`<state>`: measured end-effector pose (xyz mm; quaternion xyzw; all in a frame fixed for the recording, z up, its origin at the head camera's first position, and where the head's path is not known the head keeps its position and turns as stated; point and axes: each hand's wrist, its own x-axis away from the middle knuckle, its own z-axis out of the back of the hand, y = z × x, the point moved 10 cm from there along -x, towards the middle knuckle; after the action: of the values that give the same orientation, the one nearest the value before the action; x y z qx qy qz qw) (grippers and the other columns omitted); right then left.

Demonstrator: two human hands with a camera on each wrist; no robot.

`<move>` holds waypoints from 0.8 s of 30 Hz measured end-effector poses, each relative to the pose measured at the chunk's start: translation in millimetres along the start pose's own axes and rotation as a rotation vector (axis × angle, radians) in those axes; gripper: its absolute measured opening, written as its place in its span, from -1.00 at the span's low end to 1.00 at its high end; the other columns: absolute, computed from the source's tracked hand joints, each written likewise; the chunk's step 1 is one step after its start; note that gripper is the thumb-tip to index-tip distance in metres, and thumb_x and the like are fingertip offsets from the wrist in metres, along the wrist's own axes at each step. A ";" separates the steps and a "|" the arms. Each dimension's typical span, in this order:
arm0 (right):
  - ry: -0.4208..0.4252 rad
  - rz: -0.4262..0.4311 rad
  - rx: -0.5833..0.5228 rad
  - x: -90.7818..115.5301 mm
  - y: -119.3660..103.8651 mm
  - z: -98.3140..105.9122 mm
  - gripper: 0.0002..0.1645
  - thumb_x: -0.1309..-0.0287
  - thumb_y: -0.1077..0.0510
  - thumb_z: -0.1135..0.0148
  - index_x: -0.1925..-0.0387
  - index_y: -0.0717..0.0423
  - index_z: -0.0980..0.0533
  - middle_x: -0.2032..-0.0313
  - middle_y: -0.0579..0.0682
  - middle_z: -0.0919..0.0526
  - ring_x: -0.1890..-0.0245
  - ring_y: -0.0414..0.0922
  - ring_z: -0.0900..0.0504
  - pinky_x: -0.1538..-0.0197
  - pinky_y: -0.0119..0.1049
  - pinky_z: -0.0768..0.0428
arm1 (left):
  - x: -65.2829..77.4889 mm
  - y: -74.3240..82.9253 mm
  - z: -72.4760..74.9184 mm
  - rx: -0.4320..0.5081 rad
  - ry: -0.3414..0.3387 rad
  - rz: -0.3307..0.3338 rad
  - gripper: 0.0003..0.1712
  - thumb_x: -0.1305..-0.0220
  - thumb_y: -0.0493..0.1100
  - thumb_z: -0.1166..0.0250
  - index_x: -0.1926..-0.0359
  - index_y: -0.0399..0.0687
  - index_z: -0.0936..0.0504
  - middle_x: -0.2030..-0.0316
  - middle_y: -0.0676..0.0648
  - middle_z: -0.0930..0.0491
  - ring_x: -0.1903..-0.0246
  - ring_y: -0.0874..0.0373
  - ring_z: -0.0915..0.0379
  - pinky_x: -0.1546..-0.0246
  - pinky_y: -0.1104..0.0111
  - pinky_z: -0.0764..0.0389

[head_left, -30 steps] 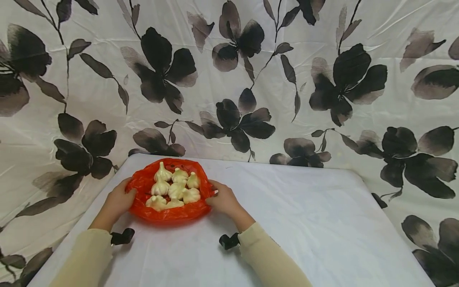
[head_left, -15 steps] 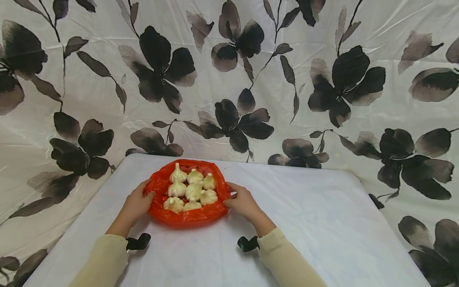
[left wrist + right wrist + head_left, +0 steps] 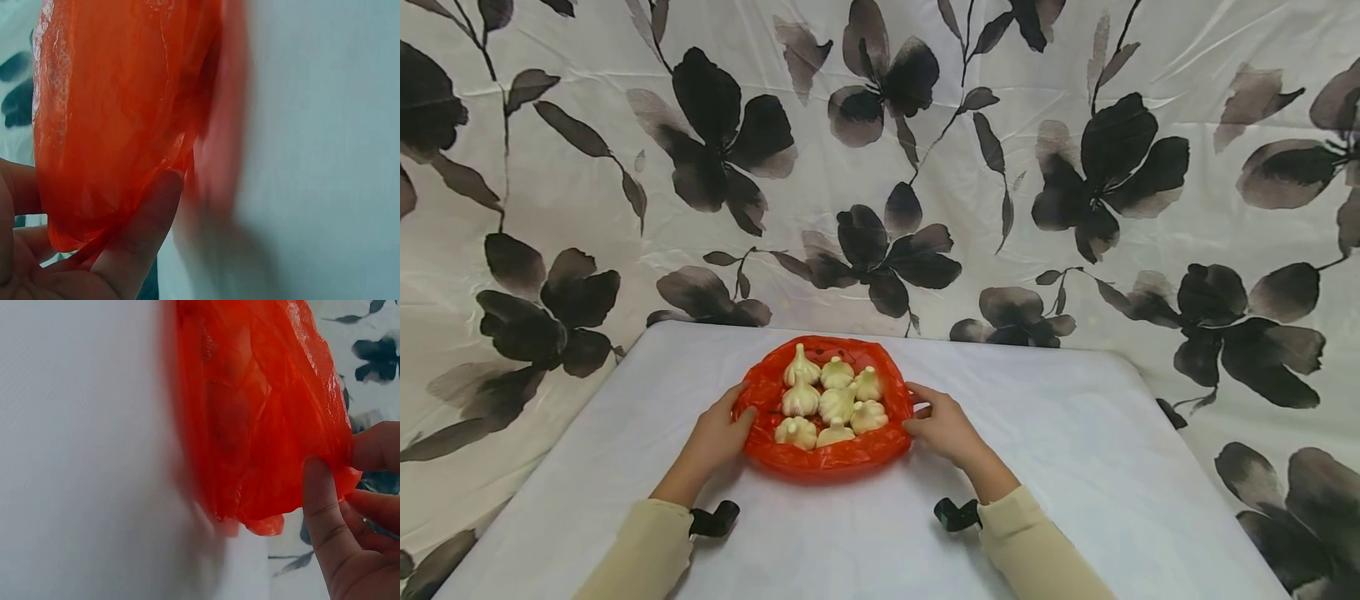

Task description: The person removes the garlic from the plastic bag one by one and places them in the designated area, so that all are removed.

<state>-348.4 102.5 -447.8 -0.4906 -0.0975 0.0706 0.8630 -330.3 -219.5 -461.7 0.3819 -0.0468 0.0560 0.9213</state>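
A red plastic bag (image 3: pixel 831 463), its mouth spread wide and rolled into a rim, holds several whole garlic bulbs (image 3: pixel 837 405) in loose rows. On the bag's left side my left hand (image 3: pixel 718 437) grips the plastic; the left wrist view shows the thumb (image 3: pixel 144 237) pressed on the near wall, with fingers round the end. My right hand (image 3: pixel 951 429) pinches the opposite side, its thumb (image 3: pixel 324 512) flat against the crinkled film and fingers behind. Whether the bag's underside touches the table cannot be made out. No garlic shows through in the left wrist view.
A white-covered table (image 3: pixel 1037 467) extends around the bag, mostly to the right and front. Behind it hangs a pale cloth (image 3: pixel 1000 208) printed with dark flowers. Black devices (image 3: pixel 715 518) are strapped at both wrists.
Both hands have carried the bag of garlic to the right, from the table's back left toward its middle. Their hold on its two sides stays the same. The head view has shifted slightly.
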 end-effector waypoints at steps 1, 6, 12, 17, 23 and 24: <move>0.006 -0.005 0.000 1.8 2.7 3.7 -0.21 -0.08 0.23 -0.28 -0.38 -0.03 -0.31 -0.13 0.06 -0.54 0.16 -0.11 -0.62 0.20 -0.21 -0.71 | 0.4 3.5 -2.6 -0.004 0.000 -0.011 -0.28 -0.46 -0.04 0.04 -0.51 -0.17 0.04 -0.42 -0.39 -0.11 -0.37 -0.38 -0.09 -0.26 -0.21 -0.29; 0.034 -0.029 0.014 10.7 13.8 20.8 -0.22 -0.08 0.24 -0.28 -0.37 -0.04 -0.32 -0.13 0.07 -0.54 0.14 -0.10 -0.62 0.17 -0.21 -0.71 | 1.2 19.1 -15.4 -0.005 -0.008 -0.055 -0.28 -0.44 -0.05 0.01 -0.50 -0.16 0.00 -0.42 -0.37 -0.14 -0.38 -0.35 -0.09 -0.29 -0.20 -0.26; 0.056 -0.044 0.003 20.3 25.3 37.4 -0.23 -0.07 0.25 -0.27 -0.36 -0.03 -0.34 -0.12 0.06 -0.55 0.14 -0.09 -0.61 0.18 -0.20 -0.71 | 2.8 35.0 -29.6 0.000 -0.016 -0.108 -0.29 -0.43 -0.05 -0.01 -0.49 -0.14 -0.04 -0.41 -0.35 -0.17 -0.38 -0.33 -0.12 -0.28 -0.17 -0.30; 0.077 -0.037 -0.028 27.4 34.6 50.7 -0.23 -0.04 0.30 -0.26 -0.35 0.01 -0.35 -0.11 0.08 -0.55 0.15 -0.09 -0.59 0.20 -0.17 -0.71 | 5.9 47.2 -39.6 0.007 -0.023 -0.157 -0.31 -0.43 -0.06 -0.03 -0.48 -0.13 -0.08 -0.40 -0.34 -0.21 -0.37 -0.31 -0.15 -0.31 -0.18 -0.28; 0.090 -0.056 -0.010 36.4 44.5 66.7 -0.23 -0.06 0.31 -0.22 -0.36 0.04 -0.33 -0.14 0.11 -0.54 0.12 -0.07 -0.58 0.17 -0.19 -0.71 | 8.0 60.0 -53.4 0.016 -0.040 -0.183 -0.31 -0.41 -0.07 -0.06 -0.47 -0.12 -0.11 -0.37 -0.32 -0.27 -0.32 -0.26 -0.26 -0.26 -0.14 -0.37; 0.091 -0.059 -0.007 37.6 46.2 69.1 -0.23 -0.06 0.31 -0.22 -0.37 0.05 -0.33 -0.14 0.11 -0.53 0.11 -0.07 -0.58 0.17 -0.21 -0.71 | 8.3 62.2 -55.6 0.018 -0.041 -0.187 -0.32 -0.41 -0.07 -0.07 -0.47 -0.11 -0.12 -0.37 -0.32 -0.28 -0.32 -0.26 -0.28 -0.26 -0.14 -0.38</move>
<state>-329.4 191.7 -449.3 -0.4932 -0.0728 0.0227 0.8666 -328.3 -135.9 -456.3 0.3937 -0.0292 -0.0376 0.9180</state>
